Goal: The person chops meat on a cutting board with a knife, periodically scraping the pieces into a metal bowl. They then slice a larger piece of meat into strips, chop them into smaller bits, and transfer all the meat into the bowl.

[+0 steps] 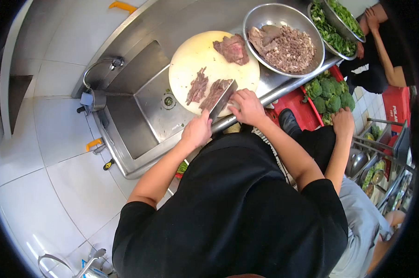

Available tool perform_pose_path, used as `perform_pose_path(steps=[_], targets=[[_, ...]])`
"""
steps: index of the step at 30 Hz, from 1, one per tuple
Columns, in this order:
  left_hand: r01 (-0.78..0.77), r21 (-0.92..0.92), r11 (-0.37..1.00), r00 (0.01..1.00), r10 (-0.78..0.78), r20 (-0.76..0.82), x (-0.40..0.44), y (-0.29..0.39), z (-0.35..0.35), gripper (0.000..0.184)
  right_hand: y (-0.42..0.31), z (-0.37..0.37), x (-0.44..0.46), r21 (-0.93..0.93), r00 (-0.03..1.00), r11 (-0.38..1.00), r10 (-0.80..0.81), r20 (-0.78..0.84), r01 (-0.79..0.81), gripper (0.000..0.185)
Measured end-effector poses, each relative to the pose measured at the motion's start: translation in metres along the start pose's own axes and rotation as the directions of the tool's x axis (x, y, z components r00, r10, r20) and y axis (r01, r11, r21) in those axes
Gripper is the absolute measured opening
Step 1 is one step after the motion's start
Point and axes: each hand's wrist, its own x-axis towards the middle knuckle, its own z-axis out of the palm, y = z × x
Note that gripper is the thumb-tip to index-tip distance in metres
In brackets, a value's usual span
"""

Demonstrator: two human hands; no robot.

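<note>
My left hand (198,132) is wrapped around the handle of a kitchen knife, whose broad blade (223,100) slants across the near part of a round, cream cutting board (184,65). Against the blade lies a pile of sliced brown meat (214,94). My right hand (247,107) is beside the blade, low on the board, its fingers curled; what they hold down is hidden beneath them. Further left on the board is a second strip pile of meat (198,88). A larger pinkish piece of meat (232,49) rests at the board's far edge.
The board overlaps a steel sink (140,109) with a tap (115,63). At right stand a steel bowl of chopped meat (290,48) and bowls of greens (327,30). Broccoli (327,95) fills a red crate (302,113); a co-worker's hand (343,121) touches it. Another person's hands (370,21) are near the greens.
</note>
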Motion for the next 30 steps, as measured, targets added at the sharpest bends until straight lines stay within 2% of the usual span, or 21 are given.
perform_pose_path(steps=[3,8,11,13,14,17,18,22,25,26,29,30], targets=[[0.027,-0.063,0.998,0.999,-0.030,-0.037,-0.002,-0.025,0.010,0.024,0.001,0.017,0.000,0.015,0.999,0.999,-0.033,-0.033,0.034,0.023],[0.078,-0.106,0.991,0.986,-0.092,-0.137,0.019,-0.035,-0.008,0.026,0.004,0.060,0.037,0.107,0.998,0.993,-0.053,-0.028,0.056,0.013],[0.117,-0.159,0.980,0.967,-0.149,-0.209,0.010,-0.045,-0.032,0.026,0.000,0.060,0.054,0.161,0.998,0.985,-0.057,-0.027,0.060,0.012],[0.132,-0.137,0.982,0.959,-0.162,-0.233,0.002,-0.059,-0.048,0.028,-0.003,0.035,0.061,0.163,0.997,0.984,-0.076,-0.011,0.077,0.014],[0.152,-0.124,0.981,0.953,-0.179,-0.244,-0.003,-0.065,-0.055,0.028,0.010,0.031,0.060,0.172,0.992,0.981,-0.098,0.075,0.084,0.028],[0.229,-0.037,0.973,0.924,-0.229,-0.307,-0.008,-0.081,-0.060,0.025,0.017,-0.008,0.058,0.066,0.976,0.974,-0.217,0.018,0.215,0.046],[0.251,-0.004,0.968,0.916,-0.239,-0.323,-0.006,-0.086,-0.059,0.024,0.025,-0.010,0.057,0.007,0.973,0.981,-0.193,0.130,0.194,0.063],[0.244,0.081,0.966,0.923,-0.206,-0.325,0.012,-0.086,-0.028,0.020,0.043,0.014,0.068,-0.039,0.965,0.991,-0.119,0.233,0.132,0.073],[0.114,0.089,0.990,0.954,-0.084,-0.289,0.021,-0.056,-0.003,0.019,0.041,0.022,0.076,0.020,0.990,0.990,-0.137,-0.044,0.138,0.074],[0.082,0.093,0.992,0.959,-0.053,-0.280,0.023,-0.044,0.002,0.019,0.038,0.023,0.076,0.087,0.995,0.995,-0.046,-0.087,0.053,0.071],[0.038,0.067,0.997,0.966,-0.020,-0.257,0.023,-0.042,-0.015,0.018,0.047,0.016,0.073,0.115,0.984,0.992,-0.030,-0.176,0.050,0.069],[0.029,0.053,0.998,0.969,-0.015,-0.247,0.022,-0.044,-0.023,0.018,0.050,0.009,0.072,0.129,0.978,0.988,-0.061,-0.201,0.088,0.054]])
